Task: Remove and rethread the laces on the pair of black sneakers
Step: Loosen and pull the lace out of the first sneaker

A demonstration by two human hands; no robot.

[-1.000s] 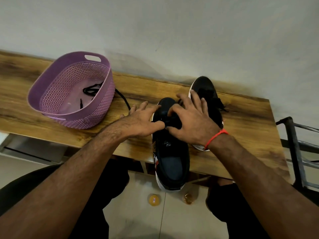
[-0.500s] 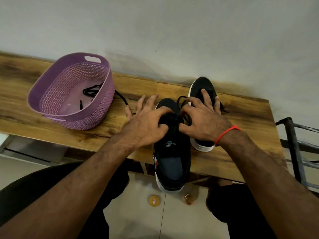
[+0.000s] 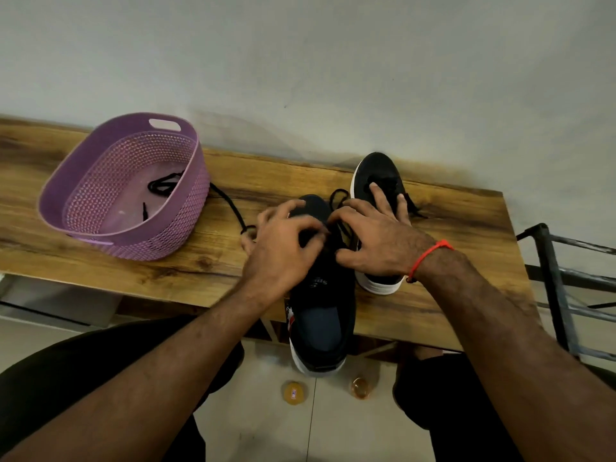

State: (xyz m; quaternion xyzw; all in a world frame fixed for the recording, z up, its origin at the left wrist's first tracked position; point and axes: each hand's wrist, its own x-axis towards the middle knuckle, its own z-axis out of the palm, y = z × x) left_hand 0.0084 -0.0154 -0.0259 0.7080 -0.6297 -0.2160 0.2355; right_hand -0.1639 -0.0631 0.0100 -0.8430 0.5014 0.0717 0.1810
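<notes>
Sneaker (image 3: pixel 320 315) tongue print unreadable; both hands' grip on lace (image 3: pixel 338 198).

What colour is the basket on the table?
Purple, with a perforated lattice wall: the basket shows plainly in the head view.

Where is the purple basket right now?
In the head view, the purple basket sits on the wooden table at the left, left of the left hand and both sneakers.
</notes>
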